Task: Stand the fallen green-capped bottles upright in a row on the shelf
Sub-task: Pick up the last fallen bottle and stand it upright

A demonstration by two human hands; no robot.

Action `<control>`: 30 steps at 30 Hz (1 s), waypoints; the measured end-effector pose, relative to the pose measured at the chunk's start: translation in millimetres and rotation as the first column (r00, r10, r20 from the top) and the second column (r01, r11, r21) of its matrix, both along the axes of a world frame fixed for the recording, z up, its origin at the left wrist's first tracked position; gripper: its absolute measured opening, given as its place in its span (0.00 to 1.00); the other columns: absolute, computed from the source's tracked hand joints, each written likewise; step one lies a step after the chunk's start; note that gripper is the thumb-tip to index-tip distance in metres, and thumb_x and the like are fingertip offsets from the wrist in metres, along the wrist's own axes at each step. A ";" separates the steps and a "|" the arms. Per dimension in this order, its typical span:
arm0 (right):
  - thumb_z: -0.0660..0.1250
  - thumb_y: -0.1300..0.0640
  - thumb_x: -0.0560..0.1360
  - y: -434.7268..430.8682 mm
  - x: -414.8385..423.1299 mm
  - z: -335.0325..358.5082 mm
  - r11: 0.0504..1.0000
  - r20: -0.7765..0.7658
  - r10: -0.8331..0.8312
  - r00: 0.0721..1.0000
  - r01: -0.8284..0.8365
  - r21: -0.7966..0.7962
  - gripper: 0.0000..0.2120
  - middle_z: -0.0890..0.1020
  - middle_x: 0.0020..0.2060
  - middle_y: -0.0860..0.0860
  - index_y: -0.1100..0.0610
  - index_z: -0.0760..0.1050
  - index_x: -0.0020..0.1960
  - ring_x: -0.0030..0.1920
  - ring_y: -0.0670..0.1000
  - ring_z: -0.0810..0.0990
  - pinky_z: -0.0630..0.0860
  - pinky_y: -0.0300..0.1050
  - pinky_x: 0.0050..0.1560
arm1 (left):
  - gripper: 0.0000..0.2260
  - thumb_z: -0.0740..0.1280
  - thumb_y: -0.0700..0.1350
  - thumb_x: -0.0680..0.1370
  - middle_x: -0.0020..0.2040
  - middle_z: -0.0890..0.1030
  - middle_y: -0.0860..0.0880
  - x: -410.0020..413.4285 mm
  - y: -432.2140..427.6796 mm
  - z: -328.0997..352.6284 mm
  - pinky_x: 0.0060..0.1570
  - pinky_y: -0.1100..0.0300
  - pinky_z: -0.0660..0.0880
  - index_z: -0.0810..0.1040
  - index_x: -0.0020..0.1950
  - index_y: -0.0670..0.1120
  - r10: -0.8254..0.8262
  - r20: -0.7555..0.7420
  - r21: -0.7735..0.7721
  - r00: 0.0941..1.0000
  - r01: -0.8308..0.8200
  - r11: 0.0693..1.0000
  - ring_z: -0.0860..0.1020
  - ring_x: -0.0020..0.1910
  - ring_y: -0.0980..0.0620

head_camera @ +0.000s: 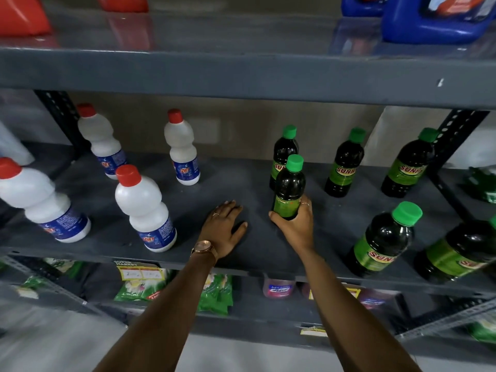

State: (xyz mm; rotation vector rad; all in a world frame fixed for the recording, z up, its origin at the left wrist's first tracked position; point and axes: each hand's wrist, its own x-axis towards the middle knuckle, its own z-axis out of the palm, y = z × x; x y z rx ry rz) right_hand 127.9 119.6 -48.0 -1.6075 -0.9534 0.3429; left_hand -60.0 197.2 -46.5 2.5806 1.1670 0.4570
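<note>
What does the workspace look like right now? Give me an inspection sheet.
Surface: dark grey shelf, bare in the middle.
Job's things: six green-capped bottles upright; one held, one behind it, two more at the back, two in front at right.
Clutter: four white bottles, red caps, at left.
Grippers: left hand flat on the shelf; right hand grips the held bottle's base.
Cables: nothing seen.
Surroundings: blue jugs above; green packets below.
</note>
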 end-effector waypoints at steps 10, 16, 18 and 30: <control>0.81 0.43 0.55 -0.7 -5.7 5.8 0.994 0.053 -0.101 0.994 0.102 -0.036 0.40 0.72 0.53 0.51 0.57 0.68 0.59 0.56 0.50 0.71 0.69 0.44 0.57 | 0.24 0.57 0.55 0.79 0.76 0.62 0.46 0.1 1.5 -1.0 0.75 0.52 0.53 0.62 0.73 0.47 -0.002 -0.018 0.003 1.000 0.002 1.000 0.57 0.75 0.48; 0.81 0.56 0.61 -7.5 3.1 -2.8 1.000 -0.074 -0.009 0.997 0.009 -0.001 0.30 0.78 0.48 0.39 0.53 0.71 0.58 0.49 0.32 0.77 0.70 0.23 0.43 | 0.24 0.58 0.55 0.79 0.75 0.63 0.45 -0.7 1.5 -1.8 0.75 0.51 0.55 0.63 0.73 0.47 -0.003 -0.004 0.003 1.000 0.003 1.000 0.58 0.75 0.48; 0.82 0.52 0.60 -7.0 2.4 -0.1 1.000 -0.081 -0.021 0.997 0.022 0.015 0.30 0.77 0.47 0.38 0.51 0.71 0.56 0.48 0.28 0.75 0.70 0.22 0.43 | 0.24 0.58 0.55 0.79 0.75 0.63 0.46 -0.5 1.3 -1.4 0.75 0.52 0.54 0.62 0.73 0.47 -0.003 -0.001 -0.005 1.000 0.003 1.000 0.57 0.75 0.48; 0.82 0.53 0.59 -25.8 16.6 3.6 0.985 -0.047 0.112 0.993 -0.117 -0.125 0.28 0.81 0.48 0.45 0.53 0.75 0.56 0.52 0.46 0.80 0.77 0.43 0.54 | 0.24 0.60 0.53 0.79 0.75 0.63 0.45 -1.6 -0.2 1.9 0.74 0.53 0.54 0.64 0.72 0.45 -0.015 0.042 -0.027 0.999 0.016 0.999 0.59 0.75 0.47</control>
